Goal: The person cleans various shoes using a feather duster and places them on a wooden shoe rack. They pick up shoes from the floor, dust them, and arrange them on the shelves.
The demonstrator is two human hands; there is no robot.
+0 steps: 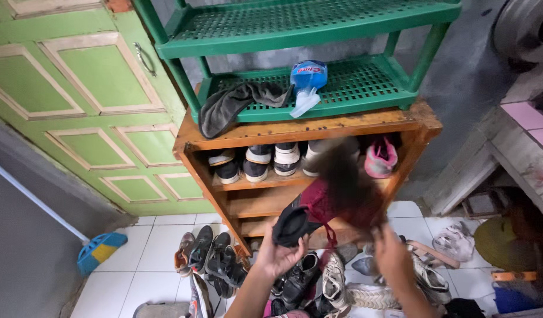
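**A:** What do I have in the hands here?

**B:** From my remote seat I read it so. The left hand (281,254) is closed around the toe of a black and dark red fabric shoe (306,216), held up in front of the brown wooden shoe cabinet (295,128). The right hand (392,254) is raised beside it, fingers curled up toward a dark, motion-blurred mass at the shoe's far end. I cannot tell whether that hand grips the shoe or something else.

**A:** And the shoe's position?

**B:** In the air, level with the cabinet's lower shelves, above the heap of mixed shoes on the white tiled floor (150,259). The heap includes a black laced sneaker (298,280) directly beneath the left hand and a white worn sneaker (335,281) beside it.

**A:** Surroundings?

**B:** The cabinet's upper shelf carries a row of black and white sneakers (265,162) and one pink shoe (381,158). On the cabinet top stands a green perforated plastic rack (365,88); its lower tier holds a dark grey cloth (230,103) draped over the edge and a blue spray bottle with a white trigger (307,82) lying on its side. To the left are a green panelled door (83,88) and a blue and yellow broom head (100,250) resting on the floor.
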